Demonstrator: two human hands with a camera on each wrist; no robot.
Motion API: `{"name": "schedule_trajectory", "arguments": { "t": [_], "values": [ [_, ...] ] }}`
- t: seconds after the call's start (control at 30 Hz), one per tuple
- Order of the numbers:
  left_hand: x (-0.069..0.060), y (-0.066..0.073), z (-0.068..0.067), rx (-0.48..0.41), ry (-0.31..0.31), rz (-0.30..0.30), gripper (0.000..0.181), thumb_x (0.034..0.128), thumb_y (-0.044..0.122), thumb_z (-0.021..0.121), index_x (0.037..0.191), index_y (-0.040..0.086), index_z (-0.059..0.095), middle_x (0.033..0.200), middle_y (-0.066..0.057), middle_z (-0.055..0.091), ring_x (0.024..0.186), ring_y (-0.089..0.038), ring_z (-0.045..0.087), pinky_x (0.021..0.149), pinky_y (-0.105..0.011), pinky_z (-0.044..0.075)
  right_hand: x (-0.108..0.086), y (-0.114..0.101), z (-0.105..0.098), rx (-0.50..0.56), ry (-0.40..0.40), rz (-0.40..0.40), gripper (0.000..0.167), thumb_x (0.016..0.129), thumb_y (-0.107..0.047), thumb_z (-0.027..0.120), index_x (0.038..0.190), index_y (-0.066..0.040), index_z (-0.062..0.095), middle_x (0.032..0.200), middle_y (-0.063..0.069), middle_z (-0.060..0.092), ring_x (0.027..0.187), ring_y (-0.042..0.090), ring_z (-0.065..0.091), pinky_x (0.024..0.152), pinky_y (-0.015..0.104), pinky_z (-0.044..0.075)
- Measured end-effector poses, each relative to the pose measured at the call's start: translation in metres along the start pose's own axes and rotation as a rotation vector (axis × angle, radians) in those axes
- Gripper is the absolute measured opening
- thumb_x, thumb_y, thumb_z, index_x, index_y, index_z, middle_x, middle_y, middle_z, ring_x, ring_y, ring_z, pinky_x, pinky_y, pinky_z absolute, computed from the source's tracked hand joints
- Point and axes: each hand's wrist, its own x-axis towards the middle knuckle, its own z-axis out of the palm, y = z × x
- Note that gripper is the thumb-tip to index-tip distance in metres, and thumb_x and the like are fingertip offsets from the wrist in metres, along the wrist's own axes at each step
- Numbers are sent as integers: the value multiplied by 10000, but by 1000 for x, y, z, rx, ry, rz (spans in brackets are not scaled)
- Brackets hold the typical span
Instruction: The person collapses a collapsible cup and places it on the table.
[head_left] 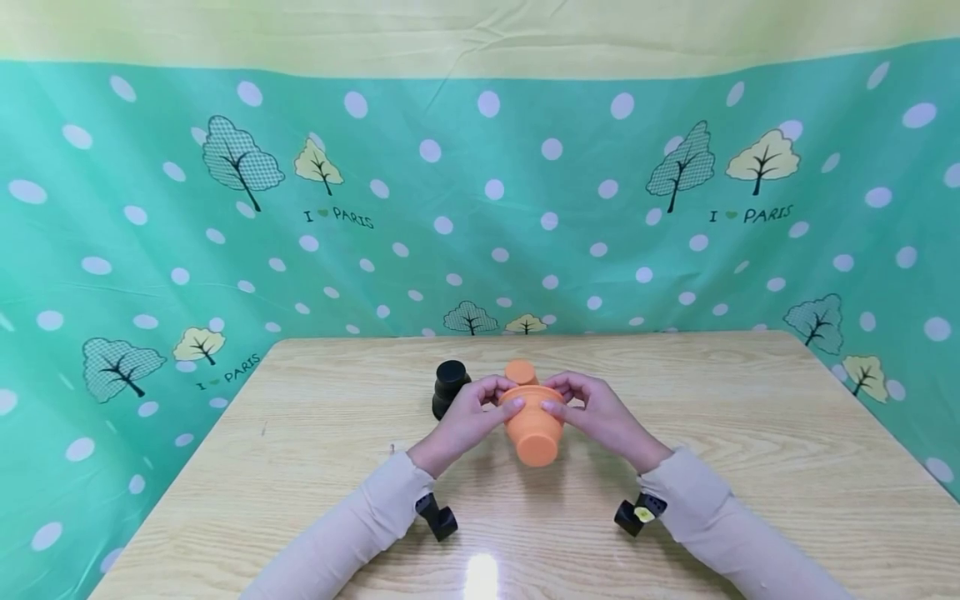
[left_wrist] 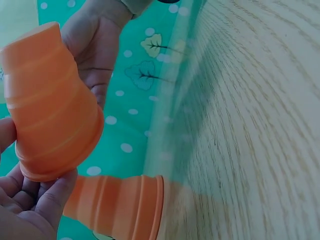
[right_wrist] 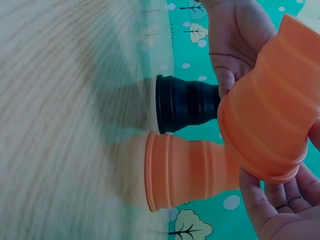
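An orange ribbed collapsible cup (head_left: 534,425) is held up above the table, tilted with its small base toward me. My left hand (head_left: 480,412) pinches its wide rim from the left side, thumb on the near side of the cup. From the right, my right hand (head_left: 596,415) pinches the same rim in a like way. Behind the held cup, a second orange cup (right_wrist: 187,171) stands upside down on the table. A black cup (head_left: 450,385) of the same shape stands inverted to its left, partly covered by my left hand in the head view.
The light wooden table (head_left: 300,467) reaches back to a green dotted curtain (head_left: 495,192) printed with trees. A black wrist camera (head_left: 442,522) hangs below the left wrist, and another camera (head_left: 628,518) below the right wrist.
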Motion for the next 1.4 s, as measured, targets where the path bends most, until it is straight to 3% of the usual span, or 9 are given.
{"name": "schedule_trajectory", "arguments": {
  "t": [0.27, 0.5, 0.63, 0.8, 0.97, 1.23, 1.4],
  "values": [
    [1, -2, -1, 37, 17, 18, 196, 901, 96, 639, 1059, -19, 625, 922, -60, 653, 815, -104, 527, 663, -202, 459, 0, -1, 2, -16, 39, -70, 223, 881, -201, 679, 1066, -79, 656, 931, 35, 656, 828, 172, 562, 714, 303, 491],
    [14, -30, 1, 74, 72, 58, 192, 904, 113, 639, 1068, 12, 639, 849, -52, 625, 773, -122, 527, 624, -202, 454, 0, 1, 6, -38, 105, -116, 255, 886, -142, 666, 1108, -17, 663, 933, 70, 666, 820, 126, 584, 631, 259, 533],
    [15, -33, 2, 71, 84, 53, 203, 911, 185, 638, 1066, 56, 659, 844, -26, 629, 786, -127, 528, 648, -209, 448, -1, 0, 8, -52, 124, -117, 260, 898, -123, 646, 1125, 4, 662, 968, 97, 669, 837, 124, 591, 636, 232, 529],
    [15, -32, 2, -55, 48, -3, 289, 925, 274, 616, 1117, 60, 646, 905, -24, 637, 810, -111, 562, 680, -209, 496, -6, -14, 8, -82, 155, -145, 239, 909, -49, 611, 1118, 57, 656, 1019, 161, 667, 851, 102, 590, 659, 209, 536],
    [14, -28, 0, -243, -20, -35, 352, 955, 201, 567, 1245, 1, 560, 1033, -42, 619, 908, -104, 597, 783, -234, 519, -10, -26, 6, -81, 235, -206, 224, 893, 30, 600, 1098, 111, 644, 997, 212, 664, 839, 34, 574, 642, 193, 530],
    [10, -22, -2, -316, -112, 47, 464, 942, 107, 545, 1385, 18, 437, 1238, -93, 557, 1067, -146, 538, 891, -234, 472, -2, 3, 4, 11, 333, -239, 235, 901, 1, 603, 1123, 53, 660, 1016, 169, 673, 873, -6, 570, 636, 187, 532],
    [10, -22, 0, -304, -114, 107, 487, 931, 80, 552, 1394, 5, 419, 1279, -147, 528, 1087, -157, 520, 918, -276, 477, -7, -16, 3, 25, 340, -215, 235, 905, -6, 601, 1117, 82, 651, 1021, 192, 666, 873, -21, 567, 652, 159, 523]
  ]
}}
